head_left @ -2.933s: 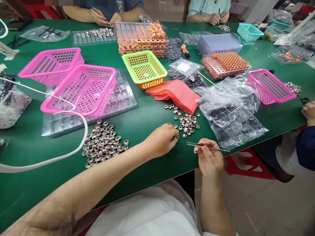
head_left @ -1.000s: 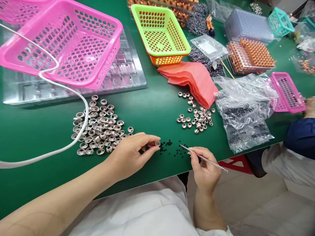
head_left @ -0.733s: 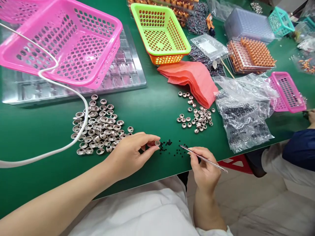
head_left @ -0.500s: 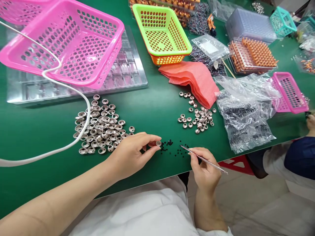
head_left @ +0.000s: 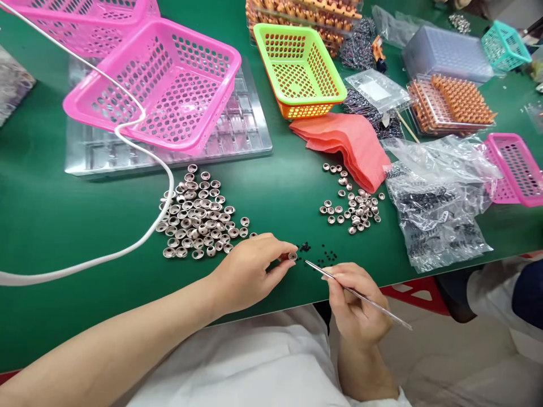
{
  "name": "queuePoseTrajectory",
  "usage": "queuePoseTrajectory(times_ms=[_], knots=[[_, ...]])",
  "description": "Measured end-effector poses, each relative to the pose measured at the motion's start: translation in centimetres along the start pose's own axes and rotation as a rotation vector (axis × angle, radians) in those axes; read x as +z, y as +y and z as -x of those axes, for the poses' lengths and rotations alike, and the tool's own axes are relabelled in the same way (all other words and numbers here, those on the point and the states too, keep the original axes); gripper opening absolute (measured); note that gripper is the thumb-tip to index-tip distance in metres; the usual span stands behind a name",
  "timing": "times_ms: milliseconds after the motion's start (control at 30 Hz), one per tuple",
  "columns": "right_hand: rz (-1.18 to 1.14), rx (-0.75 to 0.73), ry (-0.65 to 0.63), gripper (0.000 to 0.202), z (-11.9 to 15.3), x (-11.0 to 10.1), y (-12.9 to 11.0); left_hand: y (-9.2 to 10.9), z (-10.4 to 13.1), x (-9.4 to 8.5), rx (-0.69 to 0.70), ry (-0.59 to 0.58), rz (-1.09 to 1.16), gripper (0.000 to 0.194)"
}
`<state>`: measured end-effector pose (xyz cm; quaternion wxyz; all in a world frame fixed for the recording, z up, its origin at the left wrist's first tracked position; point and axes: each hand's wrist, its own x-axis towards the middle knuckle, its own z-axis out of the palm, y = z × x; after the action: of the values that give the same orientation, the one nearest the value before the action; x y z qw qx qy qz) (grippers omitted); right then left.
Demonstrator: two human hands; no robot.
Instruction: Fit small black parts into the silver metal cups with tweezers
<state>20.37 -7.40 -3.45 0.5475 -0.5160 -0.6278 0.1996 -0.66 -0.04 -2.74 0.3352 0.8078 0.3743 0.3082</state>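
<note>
Thumb and fingers of my left hand (head_left: 254,271) pinch a small round metal cup (head_left: 292,256) near the table's front edge. My right hand (head_left: 360,302) is closed on thin metal tweezers (head_left: 358,294), whose tip points left, a short gap from the cup. Several tiny black parts (head_left: 328,254) lie scattered behind and beside the tweezers' tip. A large pile of metal cups (head_left: 197,217) lies left, behind my left hand. Smaller metal cups (head_left: 360,209) form another pile at the right.
A white cable (head_left: 172,181) crosses the left side. Pink baskets (head_left: 203,113) rest on a clear tray (head_left: 254,135). Behind are a green basket (head_left: 305,96) and red cloth (head_left: 352,144). Plastic bags (head_left: 445,220) lie right, near a person's sleeve (head_left: 528,288).
The whole view has shifted, with the table's items appearing farther right. The tweezers' tip has moved left from the scattered black parts, closer to the cup in my left hand.
</note>
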Motion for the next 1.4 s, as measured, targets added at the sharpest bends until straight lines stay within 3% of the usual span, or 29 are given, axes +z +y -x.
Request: queuePoseTrajectory(times_ms=[267, 400, 667, 1400], knots=[[0.039, -0.123, -0.156, 0.04, -0.6, 0.8, -0.2, 0.0, 0.2, 0.4, 0.039, 0.037, -0.038, 0.012], [0.094, -0.192, -0.161, 0.04, -0.7, 0.8, -0.3, 0.2, 0.3, 0.3, 0.032, 0.04, -0.065, 0.011], [0.14, -0.174, -0.177, 0.035, -0.6, 1.0, -0.3, 0.1, 0.3, 0.5, 0.024, 0.036, -0.077, 0.011], [0.256, -0.302, -0.307, 0.035, -1.4, 0.8, -0.6, 0.0, 0.3, 0.5, 0.024, 0.023, -0.078, 0.01]])
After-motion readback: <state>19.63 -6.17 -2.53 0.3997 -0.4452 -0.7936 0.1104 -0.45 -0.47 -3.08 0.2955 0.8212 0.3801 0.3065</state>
